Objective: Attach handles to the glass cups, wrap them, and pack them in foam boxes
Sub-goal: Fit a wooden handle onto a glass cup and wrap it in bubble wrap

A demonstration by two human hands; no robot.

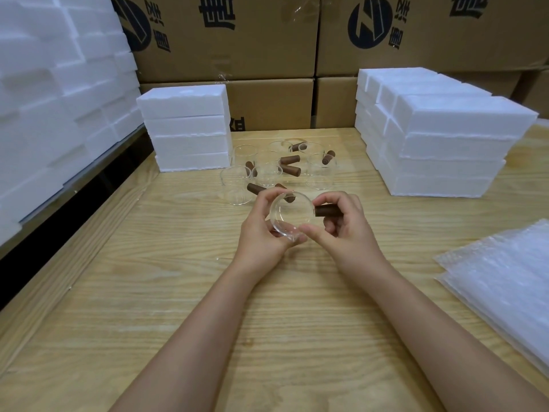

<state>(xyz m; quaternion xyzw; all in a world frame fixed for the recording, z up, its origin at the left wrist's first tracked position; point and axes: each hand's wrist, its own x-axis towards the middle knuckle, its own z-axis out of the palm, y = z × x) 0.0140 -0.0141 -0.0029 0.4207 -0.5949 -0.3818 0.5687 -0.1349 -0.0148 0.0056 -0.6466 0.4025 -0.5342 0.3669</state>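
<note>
White foam blocks (59, 99) are stacked high along the left edge, beside the wooden table (178, 292). Further right, at the back of the table, stands a short stack of foam boxes (187, 129). Just beside it is a cluster of clear cups (267, 171) with brown handles (289, 159) among them, pointing various ways; whether each is fixed to a cup I cannot tell.

Near the middle, above the table and in front of the cluster, the left hand (263, 233) grips a glass cup (289, 217). Its fingers are curled round the cup's left wall and the thumb is against the lower rim. The cup is tilted so its round mouth faces the camera. A brown handle (328, 210) juts from the cup's right side. Its long axis runs nearly level, left to right, with the free end pointing right. The right hand (341, 226) pinches this handle, fingers curled over it and the thumb reaching toward the cup's lower rim.

To the right stands a larger stack of foam boxes (445, 144). Bubble wrap (505, 286) sheets lie piled at the table's right edge. Brown cartons (267, 40) fill the back.
</note>
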